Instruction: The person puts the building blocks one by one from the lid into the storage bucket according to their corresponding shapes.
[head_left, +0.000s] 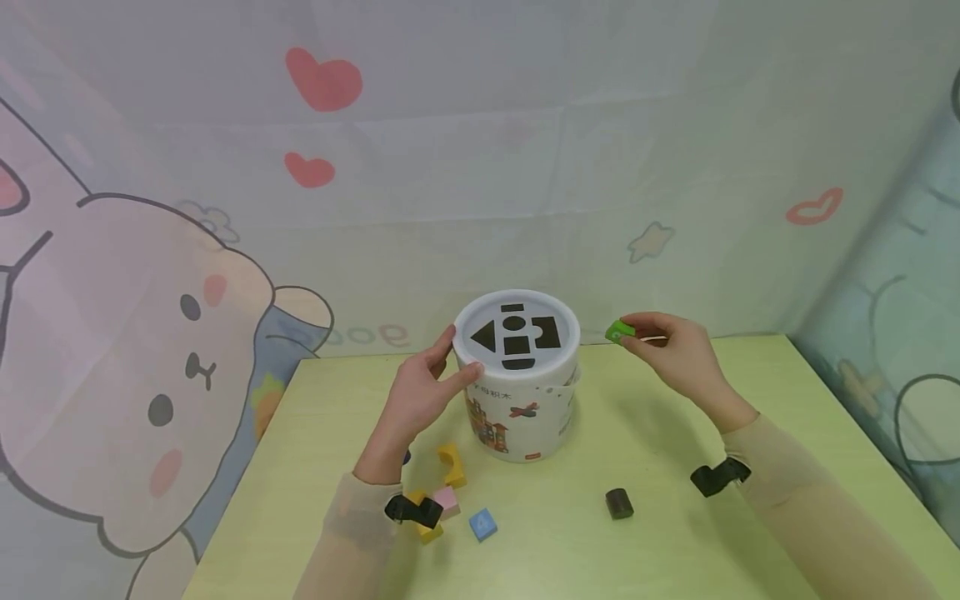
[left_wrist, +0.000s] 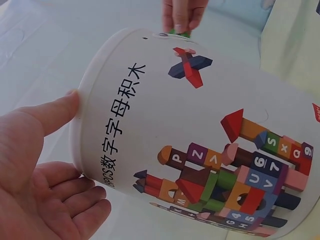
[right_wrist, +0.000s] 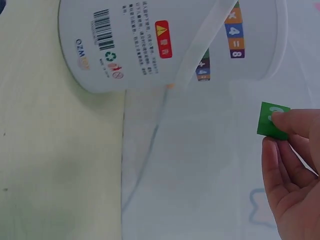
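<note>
The yellow-green table (head_left: pixel 712 542) bears a white bucket (head_left: pixel 536 433), standing upright and taken as reference. On top of the bucket sits a lid (head_left: pixel 555 358) with shaped cut-outs. Left hand (head_left: pixel 420 387): at the bucket's left, thumb and fingers spread, touching the lid's rim. Right hand (head_left: pixel 678 350): right of the bucket, thumb and fingertips pinching a green block (head_left: pixel 617 332), held near lid height, apart from the bucket. Before the bucket, toward the person: yellow arch block (head_left: pixel 453 477), dark cylinder (head_left: pixel 619 503), pink block (head_left: pixel 447 502), blue block (head_left: pixel 483 524).
</note>
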